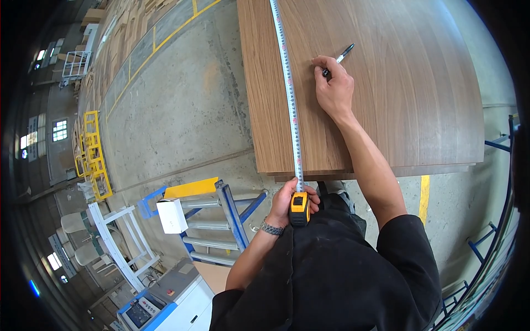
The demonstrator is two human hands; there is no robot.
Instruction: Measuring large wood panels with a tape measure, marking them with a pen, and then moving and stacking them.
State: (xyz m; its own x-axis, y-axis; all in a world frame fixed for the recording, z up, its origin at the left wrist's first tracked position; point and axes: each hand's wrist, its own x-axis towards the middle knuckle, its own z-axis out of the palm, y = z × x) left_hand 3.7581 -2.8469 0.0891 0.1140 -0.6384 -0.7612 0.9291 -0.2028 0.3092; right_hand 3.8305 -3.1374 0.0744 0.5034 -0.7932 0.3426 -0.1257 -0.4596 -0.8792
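Note:
My left hand (287, 201) is wrapped round a yellow and black tape measure (300, 208), just off the near edge of a stack of brown wood-grain boards (403, 110). From its case the white tape blade (291, 99) runs away from me across the top board, near its left side, and passes out of the upper edge of the picture. Over the board, to the right of the blade, my right hand (335, 88) grips a black marker pen (345, 53), which points up and to the right. The fingertips are curled close to the wood.
At my left stands a blue-framed roller conveyor (212, 225) with a yellow plate and a white box (172, 216). A machine with a control panel (144, 311) is at lower left. Yellow metal frames (95, 154) stand farther left. Blue rack bars (497, 144) rise at the right.

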